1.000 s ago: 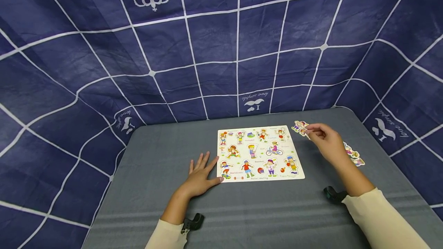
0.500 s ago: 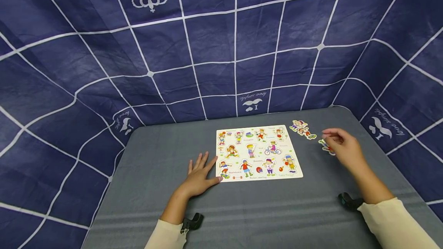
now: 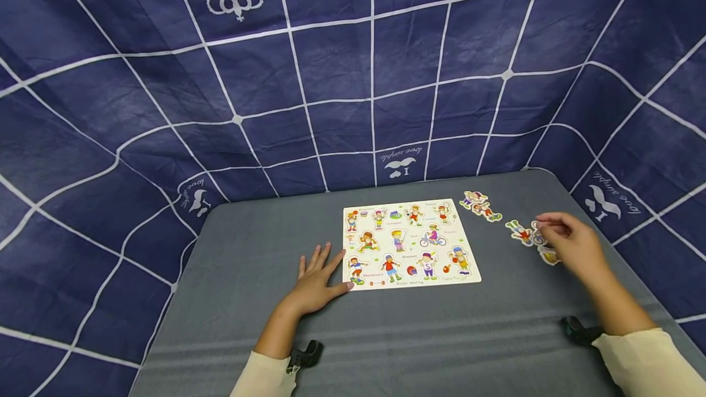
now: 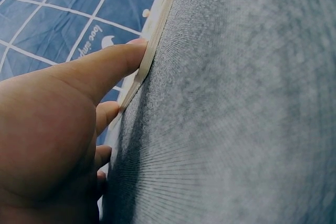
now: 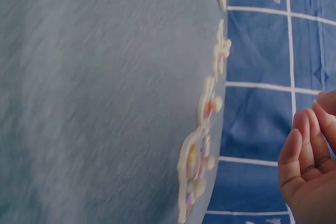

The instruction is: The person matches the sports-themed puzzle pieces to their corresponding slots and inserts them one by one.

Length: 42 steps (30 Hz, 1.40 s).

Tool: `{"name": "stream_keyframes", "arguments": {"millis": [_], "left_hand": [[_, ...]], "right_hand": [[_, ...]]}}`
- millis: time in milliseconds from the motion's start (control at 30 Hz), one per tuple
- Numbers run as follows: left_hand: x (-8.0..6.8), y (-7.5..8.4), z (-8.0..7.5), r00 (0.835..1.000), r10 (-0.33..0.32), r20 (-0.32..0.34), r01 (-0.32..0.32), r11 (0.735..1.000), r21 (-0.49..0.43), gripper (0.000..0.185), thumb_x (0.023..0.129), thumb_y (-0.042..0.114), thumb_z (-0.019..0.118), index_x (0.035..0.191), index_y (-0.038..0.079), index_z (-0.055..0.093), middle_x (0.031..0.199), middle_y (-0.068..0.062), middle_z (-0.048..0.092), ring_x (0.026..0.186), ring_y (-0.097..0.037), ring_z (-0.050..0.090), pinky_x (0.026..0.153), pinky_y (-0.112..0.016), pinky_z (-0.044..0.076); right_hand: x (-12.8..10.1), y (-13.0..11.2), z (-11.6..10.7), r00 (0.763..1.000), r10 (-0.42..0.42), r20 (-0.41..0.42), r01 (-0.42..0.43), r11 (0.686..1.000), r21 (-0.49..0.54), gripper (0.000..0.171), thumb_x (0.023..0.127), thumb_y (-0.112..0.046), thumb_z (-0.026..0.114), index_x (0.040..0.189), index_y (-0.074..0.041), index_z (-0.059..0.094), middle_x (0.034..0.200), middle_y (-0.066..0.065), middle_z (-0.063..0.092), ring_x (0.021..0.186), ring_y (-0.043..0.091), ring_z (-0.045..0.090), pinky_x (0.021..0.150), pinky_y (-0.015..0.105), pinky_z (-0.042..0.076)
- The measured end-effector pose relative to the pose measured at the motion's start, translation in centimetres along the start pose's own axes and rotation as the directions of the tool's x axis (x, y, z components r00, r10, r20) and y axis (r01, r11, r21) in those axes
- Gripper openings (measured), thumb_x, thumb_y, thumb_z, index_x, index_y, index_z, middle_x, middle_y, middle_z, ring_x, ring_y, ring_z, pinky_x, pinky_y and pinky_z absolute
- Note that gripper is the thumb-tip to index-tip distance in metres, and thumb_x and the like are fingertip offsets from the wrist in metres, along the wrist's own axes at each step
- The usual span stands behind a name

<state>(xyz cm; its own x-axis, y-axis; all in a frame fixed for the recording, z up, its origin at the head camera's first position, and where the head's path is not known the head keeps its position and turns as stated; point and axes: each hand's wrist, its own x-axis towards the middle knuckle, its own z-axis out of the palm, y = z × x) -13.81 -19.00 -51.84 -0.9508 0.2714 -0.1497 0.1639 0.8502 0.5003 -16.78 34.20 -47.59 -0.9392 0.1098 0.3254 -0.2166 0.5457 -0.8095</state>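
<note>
A white puzzle board (image 3: 410, 244) printed with cartoon sports figures lies flat on the grey table (image 3: 386, 336). My left hand (image 3: 317, 277) rests flat beside its near left corner, thumb against the board's edge (image 4: 152, 40); the left wrist view shows this left hand (image 4: 52, 129) close up. My right hand (image 3: 570, 244) hovers with loosely curled fingers over loose figure pieces (image 3: 521, 231) right of the board. In the right wrist view the right hand (image 5: 310, 166) holds nothing above those pieces (image 5: 197, 161).
Two more loose pieces (image 3: 480, 204) lie by the board's far right corner. Another piece (image 3: 548, 256) peeks out under my right hand. A blue cloth backdrop (image 3: 331, 78) with white lines walls the table on three sides. The table's right edge (image 3: 634, 262) is close to the pieces.
My right hand has moved right and toward me, from the two pieces by the board's far corner to the pieces further right. The left hand and board have stayed still.
</note>
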Motion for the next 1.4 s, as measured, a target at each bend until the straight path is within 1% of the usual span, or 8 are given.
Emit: {"name": "stream_keyframes", "arguments": {"millis": [133,300,467,533,767,1033,1200,1400], "left_hand": [[0.0,0.1,-0.1,1.000,-0.002,0.000,0.002,1.000,-0.004,0.080,0.092,0.061,0.063,0.160,0.031,0.032,0.172,-0.011,0.011,0.160,-0.035,-0.001,0.122,-0.066,-0.008],[0.0,0.2,-0.1,1.000,0.002,-0.006,-0.002,1.000,-0.008,0.080,0.092,0.060,0.064,0.160,0.030,0.032,0.171,-0.011,0.011,0.160,-0.035,0.000,0.122,-0.067,-0.007],[0.0,0.2,-0.1,1.000,0.006,-0.004,-0.006,1.000,-0.006,0.080,0.092,0.061,0.063,0.160,0.030,0.032,0.171,-0.011,0.011,0.160,-0.035,0.000,0.123,-0.066,-0.007],[0.0,0.3,-0.1,1.000,0.008,-0.007,-0.008,1.000,-0.004,0.081,0.092,0.061,0.063,0.160,0.031,0.032,0.171,-0.011,0.011,0.160,-0.035,0.000,0.123,-0.066,-0.007],[0.0,0.2,-0.1,1.000,0.007,-0.009,-0.007,1.000,0.000,0.080,0.092,0.061,0.063,0.160,0.031,0.032,0.171,-0.011,0.012,0.160,-0.035,0.001,0.123,-0.066,-0.007],[0.1,0.2,0.0,1.000,0.004,-0.009,-0.004,1.000,0.006,0.080,0.092,0.062,0.063,0.160,0.031,0.032,0.171,-0.010,0.012,0.160,-0.035,0.001,0.123,-0.066,-0.006],[0.0,0.1,0.0,1.000,0.002,-0.009,-0.002,1.000,0.007,0.081,0.092,0.062,0.063,0.160,0.031,0.032,0.172,-0.010,0.012,0.160,-0.034,0.001,0.123,-0.066,-0.007],[-0.1,0.2,-0.1,1.000,-0.003,-0.008,0.003,1.000,0.005,0.080,0.092,0.061,0.063,0.160,0.031,0.033,0.171,-0.011,0.012,0.160,-0.034,0.001,0.123,-0.066,-0.007]], "right_hand": [[-0.2,0.6,-0.7,1.000,0.023,0.018,-0.022,1.000,-0.017,0.009,0.096,-0.010,0.065,0.103,-0.007,0.070,0.082,-0.033,0.063,0.070,-0.017,0.058,0.059,0.006,0.044],[-0.5,1.4,-1.4,0.997,0.043,0.057,-0.036,0.992,-0.118,0.024,0.097,-0.011,0.064,0.110,0.009,0.065,0.082,-0.035,0.062,0.070,-0.020,0.054,0.058,0.009,0.042],[-0.9,2.1,-2.0,0.996,0.028,0.080,-0.010,0.974,-0.224,0.021,0.095,-0.008,0.063,0.108,0.009,0.068,0.081,-0.042,0.052,0.068,-0.020,0.050,0.056,0.012,0.040],[-1.1,2.4,-2.2,0.996,0.030,0.085,-0.006,0.962,-0.272,0.019,0.094,-0.007,0.064,0.105,0.008,0.070,0.079,-0.039,0.052,0.067,-0.019,0.048,0.056,0.013,0.039],[-1.3,3.3,-2.8,0.985,0.089,0.150,-0.025,0.922,-0.385,0.017,0.091,-0.005,0.063,0.099,0.008,0.070,0.078,0.005,0.070,0.062,-0.015,0.044,0.054,0.019,0.038],[-1.6,4.2,-3.2,0.971,0.116,0.207,-0.022,0.912,-0.409,0.016,0.090,-0.007,0.064,0.097,0.006,0.071,0.075,-0.008,0.066,0.062,-0.012,0.045,0.055,0.022,0.038],[-1.4,4.6,-3.2,0.966,0.067,0.248,0.047,0.903,-0.428,0.012,0.089,-0.005,0.068,0.095,0.004,0.072,0.076,-0.004,0.068,0.064,-0.013,0.043,0.056,0.023,0.038],[-1.5,5.1,-3.0,0.963,-0.103,0.249,0.215,0.852,-0.478,0.011,0.079,0.005,0.073,0.088,-0.002,0.074,0.077,0.006,0.063,0.069,-0.011,0.038,0.057,0.025,0.036]]}}
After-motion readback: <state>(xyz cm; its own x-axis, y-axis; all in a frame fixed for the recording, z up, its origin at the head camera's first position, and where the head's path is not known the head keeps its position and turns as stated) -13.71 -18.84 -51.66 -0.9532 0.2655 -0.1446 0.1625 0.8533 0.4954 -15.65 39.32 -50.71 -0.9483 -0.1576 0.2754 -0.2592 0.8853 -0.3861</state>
